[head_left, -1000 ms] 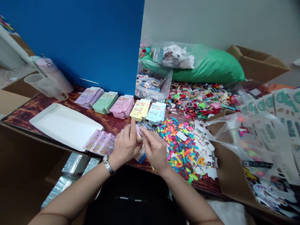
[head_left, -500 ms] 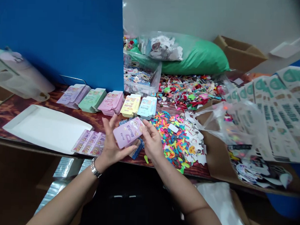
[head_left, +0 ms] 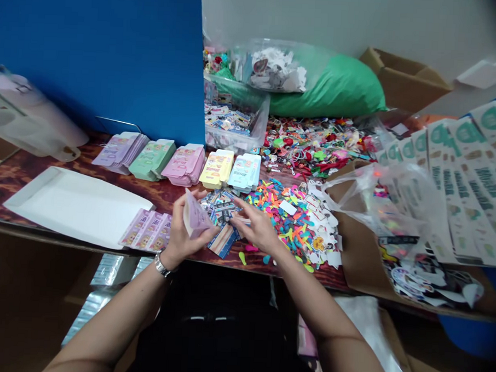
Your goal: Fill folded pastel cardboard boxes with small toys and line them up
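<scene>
A light purple printed box [head_left: 197, 218] is held upright and slightly tilted in my left hand [head_left: 183, 235], its opening facing right. My right hand [head_left: 256, 226] is just right of it, fingers spread over a pile of small blue printed packets [head_left: 224, 207]; whether its fingertips touch one is hard to tell. Left of my left hand, several filled purple boxes [head_left: 147, 230] stand in a row against a white tray [head_left: 78, 203]. Behind my hands lie stacks of flat boxes: purple [head_left: 120, 150], green [head_left: 153, 159], pink [head_left: 185, 164], yellow [head_left: 217, 168] and light blue [head_left: 245, 171].
Colourful small pieces [head_left: 277, 214] and white cut-outs [head_left: 322, 238] spread to the right. Behind are a clear bin [head_left: 256, 126], a green bag [head_left: 343, 86] and mixed trinkets [head_left: 315, 145]. An open carton [head_left: 352, 245] and printed sheets [head_left: 470, 190] lie at the right.
The purple box has turned upright and moved slightly left in my left hand. My right hand has let go of it and opened over the blue packets, which are now more exposed.
</scene>
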Demonstrator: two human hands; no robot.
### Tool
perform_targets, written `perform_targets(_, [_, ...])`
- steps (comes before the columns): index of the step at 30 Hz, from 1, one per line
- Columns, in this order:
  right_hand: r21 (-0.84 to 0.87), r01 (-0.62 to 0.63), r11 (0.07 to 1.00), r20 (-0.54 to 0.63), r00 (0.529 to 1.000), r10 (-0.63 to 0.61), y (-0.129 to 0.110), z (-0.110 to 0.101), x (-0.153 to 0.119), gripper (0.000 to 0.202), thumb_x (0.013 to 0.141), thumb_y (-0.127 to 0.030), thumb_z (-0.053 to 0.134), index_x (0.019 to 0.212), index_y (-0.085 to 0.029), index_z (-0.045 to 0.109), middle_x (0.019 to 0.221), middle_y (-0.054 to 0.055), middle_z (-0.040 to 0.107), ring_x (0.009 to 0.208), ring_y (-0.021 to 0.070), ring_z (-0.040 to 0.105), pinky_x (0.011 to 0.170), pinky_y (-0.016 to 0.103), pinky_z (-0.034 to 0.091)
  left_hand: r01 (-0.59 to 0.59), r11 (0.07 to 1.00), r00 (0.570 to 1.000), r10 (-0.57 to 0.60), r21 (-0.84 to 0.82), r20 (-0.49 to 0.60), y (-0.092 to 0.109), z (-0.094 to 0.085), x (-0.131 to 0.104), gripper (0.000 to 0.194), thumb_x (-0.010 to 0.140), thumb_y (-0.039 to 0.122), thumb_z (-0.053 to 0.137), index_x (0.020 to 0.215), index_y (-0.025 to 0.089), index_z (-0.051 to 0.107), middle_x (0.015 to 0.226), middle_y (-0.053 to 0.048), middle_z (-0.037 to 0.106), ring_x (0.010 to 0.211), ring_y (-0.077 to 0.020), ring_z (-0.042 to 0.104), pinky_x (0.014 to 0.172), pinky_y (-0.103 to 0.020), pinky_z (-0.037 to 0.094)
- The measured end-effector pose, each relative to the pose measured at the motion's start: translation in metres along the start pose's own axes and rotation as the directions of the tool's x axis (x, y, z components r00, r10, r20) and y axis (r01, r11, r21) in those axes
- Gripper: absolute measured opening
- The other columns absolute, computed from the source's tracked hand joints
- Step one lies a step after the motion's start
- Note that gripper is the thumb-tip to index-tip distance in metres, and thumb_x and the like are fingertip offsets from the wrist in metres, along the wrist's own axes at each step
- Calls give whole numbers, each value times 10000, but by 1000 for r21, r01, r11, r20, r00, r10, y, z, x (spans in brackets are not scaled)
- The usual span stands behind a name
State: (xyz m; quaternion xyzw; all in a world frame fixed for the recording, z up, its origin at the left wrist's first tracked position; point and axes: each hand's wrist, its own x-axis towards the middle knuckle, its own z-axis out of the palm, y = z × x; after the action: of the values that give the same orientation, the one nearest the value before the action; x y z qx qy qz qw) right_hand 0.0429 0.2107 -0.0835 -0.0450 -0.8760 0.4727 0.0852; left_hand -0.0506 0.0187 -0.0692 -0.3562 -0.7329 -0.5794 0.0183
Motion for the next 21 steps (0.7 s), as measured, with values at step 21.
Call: perform_targets(21, [-479, 71, 875, -1, 997, -81, 22, -42, 14, 166, 965, -321, 532, 973, -204, 649, 904, 47, 626, 838, 170, 601, 705, 265, 460, 251, 968, 949, -244, -13, 199, -16, 3, -18, 790, 717, 403, 764, 1357, 194, 351, 1320, -116, 498, 1212, -262, 529, 1054, -421, 431])
